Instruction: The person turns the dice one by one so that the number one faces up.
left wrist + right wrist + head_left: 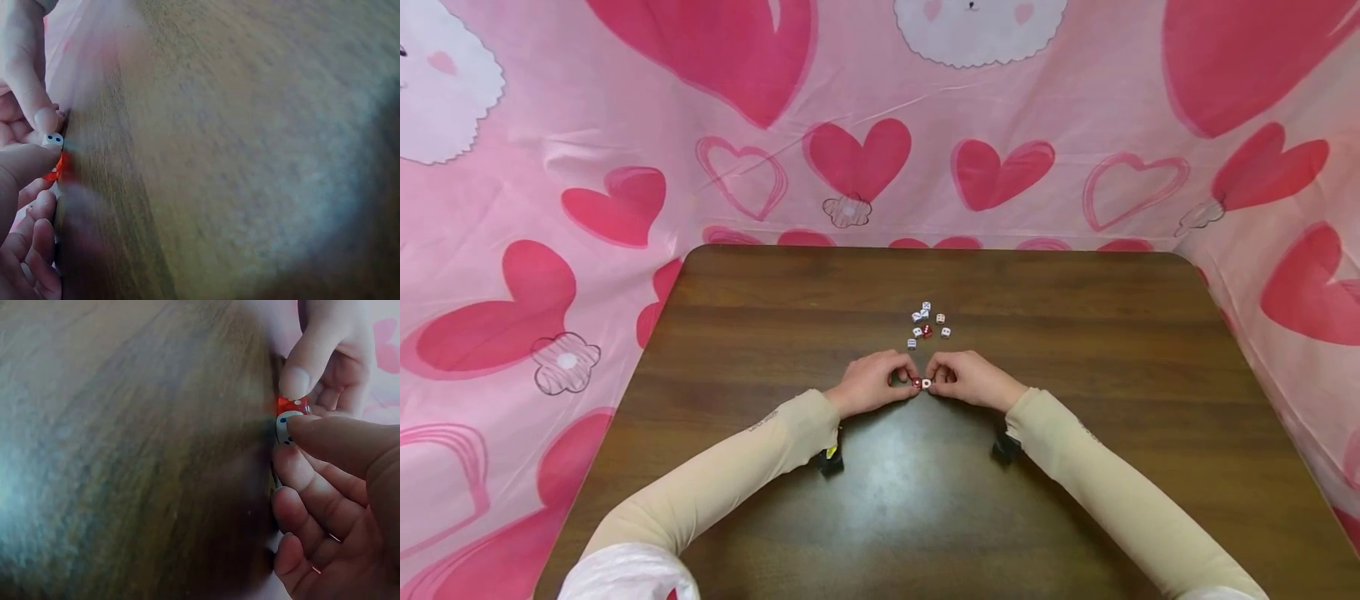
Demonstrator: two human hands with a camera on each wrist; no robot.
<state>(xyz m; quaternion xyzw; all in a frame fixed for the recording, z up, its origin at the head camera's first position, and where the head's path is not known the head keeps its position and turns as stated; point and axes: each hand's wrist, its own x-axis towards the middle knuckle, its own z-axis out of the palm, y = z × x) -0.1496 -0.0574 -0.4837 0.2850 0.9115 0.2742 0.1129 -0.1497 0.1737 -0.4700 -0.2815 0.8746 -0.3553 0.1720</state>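
In the head view my left hand (874, 381) pinches a translucent red die (917, 383) between thumb and fingertips. Facing it, my right hand (973, 379) pinches a white die (927, 384) the same way. The two dice sit side by side at the table's middle, right up against each other. From the left wrist, the white die (55, 139) shows dark pips and the red die (52, 174) is partly hidden by the thumb. The right wrist view has the thumb covering part of the white die (285, 427), with the red die (294, 404) just beyond.
Just beyond my hands lies a loose cluster of several white dice (946, 332), with one red die (927, 331) among them. They rest on a dark brown wooden table (775, 300). A pink cloth with hearts (1000, 100) hangs behind and beside the table.
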